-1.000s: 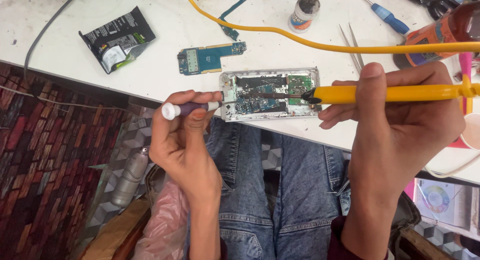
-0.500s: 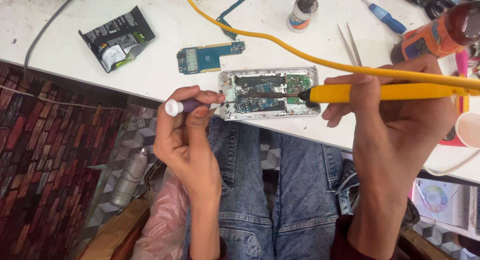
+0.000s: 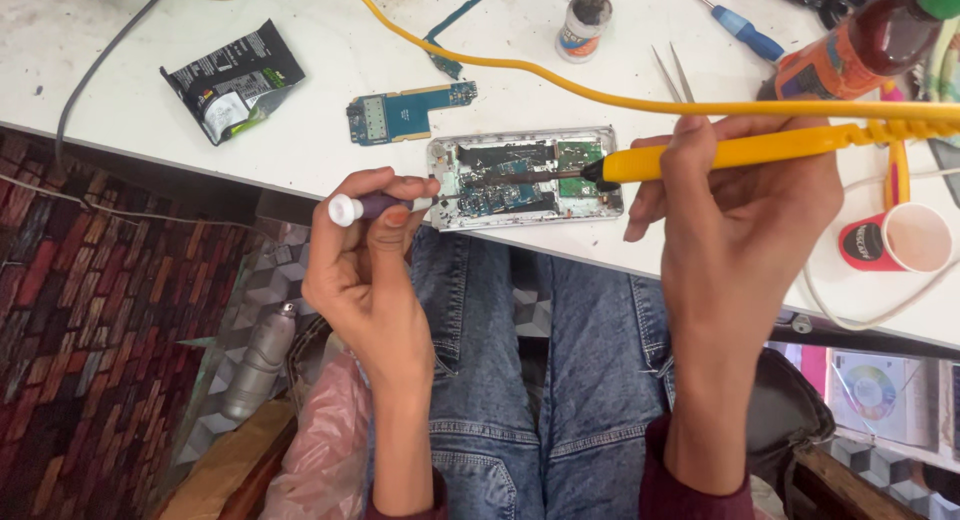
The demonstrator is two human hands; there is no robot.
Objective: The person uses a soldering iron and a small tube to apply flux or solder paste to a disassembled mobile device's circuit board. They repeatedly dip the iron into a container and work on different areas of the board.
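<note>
An opened phone chassis (image 3: 525,180) with exposed circuit boards lies at the near edge of the white table (image 3: 300,150). My right hand (image 3: 745,205) grips a yellow soldering iron (image 3: 760,152), its dark tip resting on the board inside the phone. My left hand (image 3: 365,250) holds a small purple-handled, white-capped tool (image 3: 355,208), whose thin tip reaches the phone's left end. A blue-green circuit board (image 3: 405,112) lies just beyond the phone.
On the table are a black foil packet (image 3: 235,80), a small round jar (image 3: 583,25), tweezers (image 3: 672,72), a blue screwdriver (image 3: 740,25), an orange-labelled bottle (image 3: 860,45), and a red paper cup (image 3: 905,238). The iron's yellow cord (image 3: 470,55) crosses the table. My jeans-clad legs sit below.
The view has shifted slightly; both hands and the phone sit a little higher in frame. The iron tip stays on the board and the left hand's tool stays at the phone's left end.
</note>
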